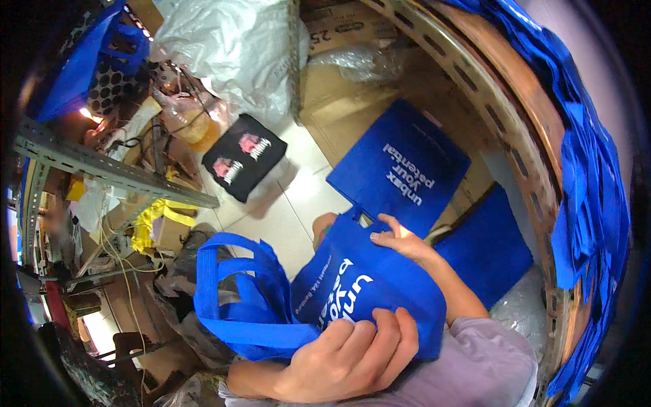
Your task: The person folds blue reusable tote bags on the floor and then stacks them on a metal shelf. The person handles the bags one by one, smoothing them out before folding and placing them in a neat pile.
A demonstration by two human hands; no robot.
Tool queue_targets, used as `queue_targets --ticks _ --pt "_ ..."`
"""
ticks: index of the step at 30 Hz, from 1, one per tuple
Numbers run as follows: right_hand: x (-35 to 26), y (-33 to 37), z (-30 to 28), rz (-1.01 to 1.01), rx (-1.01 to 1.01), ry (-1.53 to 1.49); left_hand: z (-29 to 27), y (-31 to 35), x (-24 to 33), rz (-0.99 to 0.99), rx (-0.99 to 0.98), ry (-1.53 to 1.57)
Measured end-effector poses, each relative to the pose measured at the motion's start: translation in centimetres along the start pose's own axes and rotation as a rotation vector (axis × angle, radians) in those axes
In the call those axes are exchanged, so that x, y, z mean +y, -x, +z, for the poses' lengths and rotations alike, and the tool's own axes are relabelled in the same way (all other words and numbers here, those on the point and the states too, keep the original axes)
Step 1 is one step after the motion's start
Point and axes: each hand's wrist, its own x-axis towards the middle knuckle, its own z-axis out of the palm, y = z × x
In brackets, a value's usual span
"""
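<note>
A blue fabric tote bag [407, 292] with white lettering lies across my lap. My left hand [352, 356] has its fingers curled over the bag's near part. At the bag's far edge, beside a handle gap, my right hand [400, 241] pinches the fabric between thumb and fingers. Several blue strap handles [234, 319] stand up in loops just left of the left hand. Beyond the right hand, a flat blue bag [400, 163] with white print rests on cardboard. Another blue bag piece [491, 251] lies to the right, partly behind my right forearm.
A black printed fabric bundle [244, 159] sits on the white tiled floor [305, 197]. Metal shelf rails [115, 163] stand at left, and a curved-looking rail [488, 81] at right has blue bags [590, 190] stacked beside it. White plastic sacking [230, 47] is at the back.
</note>
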Motion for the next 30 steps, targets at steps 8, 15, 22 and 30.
queue_targets --ticks 8,15,22,30 --pt "-1.9 -1.3 -2.3 -0.265 -0.362 0.191 1.9 -1.2 2.4 0.098 0.006 -0.03" --pt "-6.3 -1.5 -14.6 -0.711 0.457 0.082 3.9 -3.6 0.1 0.046 0.014 -0.09" --pt "-1.1 -3.6 -22.9 -0.751 0.805 -0.112 19.4 -3.1 -1.5 -0.06 -0.155 0.212" --pt "22.0 -18.5 -37.1 -0.369 0.93 0.038 29.5 7.4 -0.3 -0.191 -0.453 0.744"
